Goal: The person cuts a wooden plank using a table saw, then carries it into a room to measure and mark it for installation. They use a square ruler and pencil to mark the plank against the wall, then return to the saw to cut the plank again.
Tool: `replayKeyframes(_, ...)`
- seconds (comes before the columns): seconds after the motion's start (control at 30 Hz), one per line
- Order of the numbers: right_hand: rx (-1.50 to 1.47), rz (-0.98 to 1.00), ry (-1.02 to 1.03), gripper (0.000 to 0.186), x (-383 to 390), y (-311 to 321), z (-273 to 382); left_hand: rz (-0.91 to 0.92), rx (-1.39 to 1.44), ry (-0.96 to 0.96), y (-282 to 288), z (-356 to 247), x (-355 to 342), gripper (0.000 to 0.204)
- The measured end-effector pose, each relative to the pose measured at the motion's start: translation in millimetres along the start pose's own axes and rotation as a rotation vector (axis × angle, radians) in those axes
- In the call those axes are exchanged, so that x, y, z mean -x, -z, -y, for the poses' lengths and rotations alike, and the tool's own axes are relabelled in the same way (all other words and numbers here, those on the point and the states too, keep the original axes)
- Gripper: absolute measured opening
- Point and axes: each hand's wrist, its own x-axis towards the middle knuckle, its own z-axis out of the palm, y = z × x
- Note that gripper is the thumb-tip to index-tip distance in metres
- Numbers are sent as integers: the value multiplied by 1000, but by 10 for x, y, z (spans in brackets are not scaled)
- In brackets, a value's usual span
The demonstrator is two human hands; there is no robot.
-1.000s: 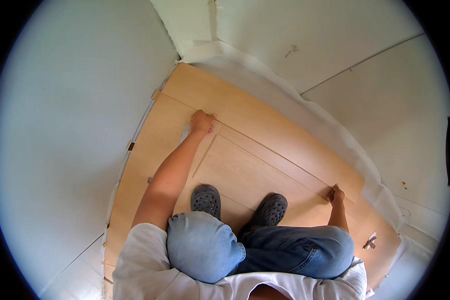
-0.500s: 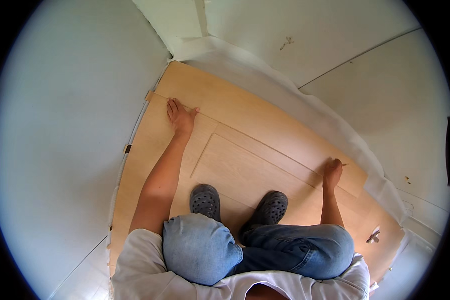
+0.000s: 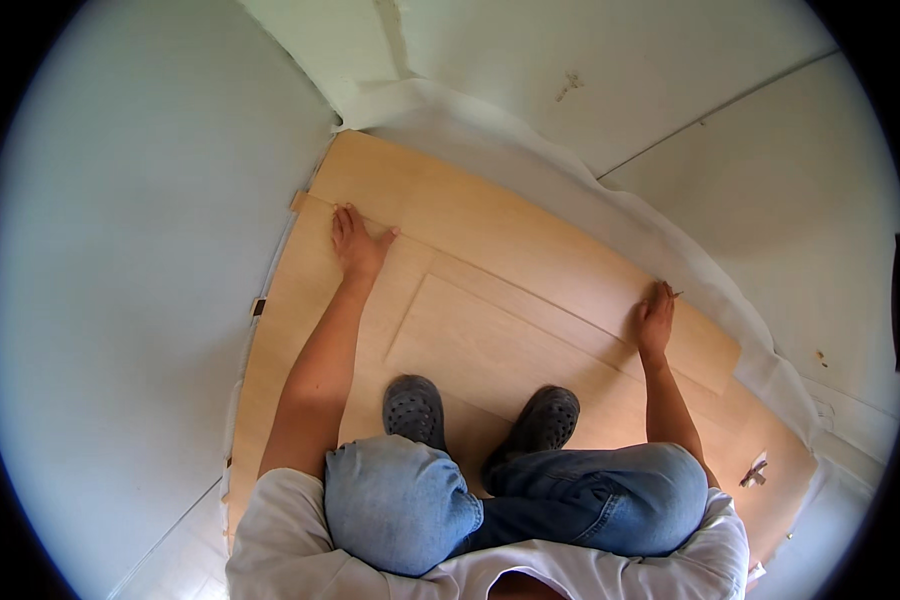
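Pale wood-look floor planks point(image 3: 510, 320) lie under me, with a long plank point(image 3: 490, 220) along the far side. My left hand point(image 3: 360, 248) rests with its fingers spread at the left end of that plank's near seam. Toward the right end, my right hand point(image 3: 656, 318) touches the same plank, its fingers partly bent. A thin, pencil-like stick point(image 3: 678, 294) pokes out past the fingers of my right hand; most of it is hidden.
Small spacers point(image 3: 258, 307) sit between the floor and the left wall point(image 3: 150, 260). White underlay sheet point(image 3: 590, 180) shows beyond the far plank, against the far wall. A small dark object point(image 3: 755, 470) lies on the floor at right. My dark clogs point(image 3: 413, 410) stand on the planks.
My right hand has moved slightly away from me and left along the plank, its fingers straighter than before. My left hand stays on the seam. The view has shifted slightly.
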Motion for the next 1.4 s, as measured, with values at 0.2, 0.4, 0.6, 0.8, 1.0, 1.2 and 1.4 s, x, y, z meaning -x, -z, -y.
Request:
replayKeyframes(0.2,11,19,34,47,35,2,21,117,56,-42,204,121,20,108)
replayKeyframes(0.4,33,-15,83,42,5,-25,-17,80,106,-75,176,318,-24,85)
replayKeyframes(0.6,44,-15,68,43,0,40,81,14,115,-37,296,464,-290,77)
replayKeyframes(0.8,86,-13,89,45,60,9,34,-22,-10,-45,170,403,-214,89)
replayKeyframes(1.0,76,-30,54,45,126,28,208,11,-66,-47,169,455,-204,93)
replayKeyframes(1.2,76,-55,38,47,167,-91,110,-20,-65,-85,114,488,-300,93)
replayKeyframes(1.4,41,-35,26,45,102,-45,44,51,14,-97,146,496,-292,94)
